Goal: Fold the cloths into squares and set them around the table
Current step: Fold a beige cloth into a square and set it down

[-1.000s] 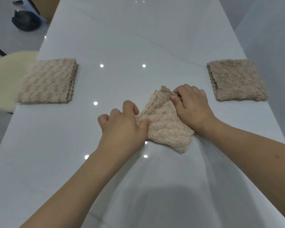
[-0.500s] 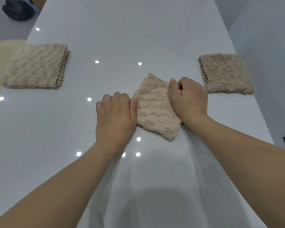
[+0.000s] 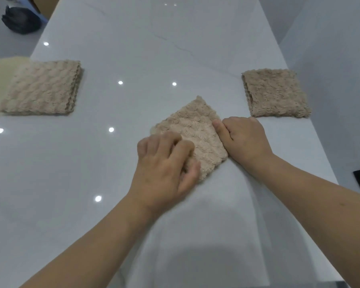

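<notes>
The fingers (image 3: 164,142) of the left hand (image 3: 164,165) are curled down onto the near left part of the middle cloth (image 3: 195,129), with the thumb laid against its near edge; the cloth appears to be gripped between them, though part of the contact is blurred. The right hand (image 3: 244,138) is set against the right edge of the same cloth, its fingers curled under the palm and its thumb extended along that edge; whether any fabric is pinched there cannot be told. Both bare forearms are extended in from the near edge.

The middle cloth is placed at the centre of the table (image 3: 175,48), folded to a square and turned so that one corner points away. It is beige, with a thick, bumpy pile.

The table is a long, glossy, pale grey-white slab with faint veining, and small round ceiling lights are reflected in it. A second folded cloth (image 3: 42,88) is laid near the left edge and a third folded cloth (image 3: 274,93) near the right edge, both well apart from the middle one.

Beyond the left edge, a cream round seat (image 3: 0,67) is partly seen, and a dark object (image 3: 21,19) is seen on the floor farther off. A pale wall (image 3: 330,48) is seen to the right.
</notes>
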